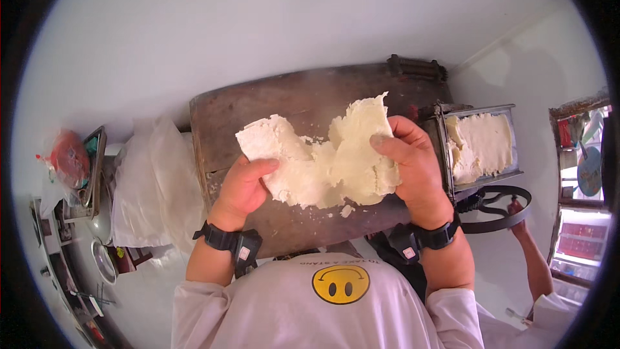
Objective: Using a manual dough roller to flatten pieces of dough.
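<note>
A ragged sheet of pale dough (310, 174) hangs between my two hands, sagging in the middle above a dark wooden table (271, 92). My left hand (247, 184) grips its left side, thumb on top. On the right side, my right hand (411, 165) pinches the dough with the thumb across its face. The sheet's edges are torn and crumbly. Beneath it, small dough crumbs (347, 211) lie scattered on the wood. More pale dough (479, 145) rests in the metal tray (516, 155) of a roller machine at the table's right.
A person's hand (517, 211) is at the machine's large wheel (494, 228) on the right. A dark ridged roller part (417, 68) sits at the table's back right corner. Translucent plastic sheeting (150, 189) hangs left of the table. Further left is a red bagged item (71, 159).
</note>
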`<act>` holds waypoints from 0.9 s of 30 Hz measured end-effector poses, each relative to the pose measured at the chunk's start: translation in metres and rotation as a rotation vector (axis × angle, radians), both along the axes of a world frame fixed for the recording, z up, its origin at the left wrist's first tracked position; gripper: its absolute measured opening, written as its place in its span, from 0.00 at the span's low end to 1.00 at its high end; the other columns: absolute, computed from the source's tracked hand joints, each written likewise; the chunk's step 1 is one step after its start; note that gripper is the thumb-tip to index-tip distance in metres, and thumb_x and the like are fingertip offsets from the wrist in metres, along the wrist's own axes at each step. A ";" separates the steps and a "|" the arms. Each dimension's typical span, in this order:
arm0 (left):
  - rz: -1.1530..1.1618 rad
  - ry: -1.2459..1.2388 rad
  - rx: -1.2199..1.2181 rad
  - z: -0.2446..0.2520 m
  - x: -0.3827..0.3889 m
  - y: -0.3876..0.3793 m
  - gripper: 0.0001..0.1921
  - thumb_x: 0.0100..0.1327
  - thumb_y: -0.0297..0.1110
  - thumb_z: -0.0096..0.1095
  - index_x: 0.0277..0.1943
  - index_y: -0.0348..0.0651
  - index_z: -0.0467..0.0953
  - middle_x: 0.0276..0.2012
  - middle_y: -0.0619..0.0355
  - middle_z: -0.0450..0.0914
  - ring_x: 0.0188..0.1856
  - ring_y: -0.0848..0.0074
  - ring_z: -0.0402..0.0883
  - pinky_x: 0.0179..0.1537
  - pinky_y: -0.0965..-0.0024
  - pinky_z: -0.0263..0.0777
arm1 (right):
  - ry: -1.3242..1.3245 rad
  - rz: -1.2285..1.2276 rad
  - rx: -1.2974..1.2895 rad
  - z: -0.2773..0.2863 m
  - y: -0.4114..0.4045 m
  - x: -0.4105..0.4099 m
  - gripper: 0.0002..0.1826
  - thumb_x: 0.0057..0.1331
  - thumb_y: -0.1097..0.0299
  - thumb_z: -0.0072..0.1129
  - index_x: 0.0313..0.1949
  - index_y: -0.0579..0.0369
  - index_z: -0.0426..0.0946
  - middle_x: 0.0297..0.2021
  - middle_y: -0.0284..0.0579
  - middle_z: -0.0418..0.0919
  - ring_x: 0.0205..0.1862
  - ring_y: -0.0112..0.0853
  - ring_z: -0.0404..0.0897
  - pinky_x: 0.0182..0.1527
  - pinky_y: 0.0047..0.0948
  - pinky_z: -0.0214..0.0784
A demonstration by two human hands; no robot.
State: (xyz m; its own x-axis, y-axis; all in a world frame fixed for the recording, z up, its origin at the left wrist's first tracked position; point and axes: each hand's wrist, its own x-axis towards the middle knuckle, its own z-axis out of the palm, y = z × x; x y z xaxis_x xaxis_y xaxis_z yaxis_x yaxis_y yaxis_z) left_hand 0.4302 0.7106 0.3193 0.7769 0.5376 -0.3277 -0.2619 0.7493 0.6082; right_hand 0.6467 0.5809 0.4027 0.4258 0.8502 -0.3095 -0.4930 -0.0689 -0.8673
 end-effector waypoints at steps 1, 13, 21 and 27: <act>-0.003 -0.016 0.005 0.004 0.004 0.000 0.20 0.60 0.21 0.54 0.57 0.34 0.70 0.51 0.52 0.77 0.53 0.67 0.77 0.56 0.63 0.71 | 0.019 0.002 0.016 0.011 0.001 -0.002 0.06 0.60 0.80 0.56 0.37 0.61 0.78 0.33 0.40 0.81 0.32 0.24 0.80 0.35 0.24 0.74; -0.161 -0.132 -0.138 -0.011 0.043 -0.019 0.20 0.61 0.23 0.57 0.57 0.36 0.69 0.52 0.54 0.76 0.53 0.68 0.77 0.56 0.64 0.71 | -0.085 0.090 0.097 0.072 0.008 -0.004 0.07 0.59 0.79 0.57 0.38 0.60 0.77 0.31 0.37 0.80 0.31 0.22 0.79 0.34 0.22 0.72; -0.082 -0.065 -0.086 0.008 0.058 -0.021 0.18 0.61 0.23 0.57 0.55 0.37 0.71 0.51 0.55 0.78 0.52 0.69 0.78 0.54 0.65 0.72 | -0.082 0.014 0.078 0.079 0.002 0.009 0.07 0.60 0.78 0.55 0.39 0.62 0.77 0.32 0.41 0.81 0.32 0.25 0.80 0.35 0.24 0.74; -0.115 -0.048 0.185 0.039 0.083 -0.023 0.14 0.63 0.30 0.57 0.51 0.38 0.75 0.44 0.59 0.80 0.46 0.76 0.79 0.45 0.70 0.74 | -0.119 -0.044 0.158 0.117 -0.007 0.011 0.08 0.61 0.77 0.53 0.40 0.62 0.76 0.33 0.42 0.81 0.33 0.27 0.81 0.37 0.25 0.75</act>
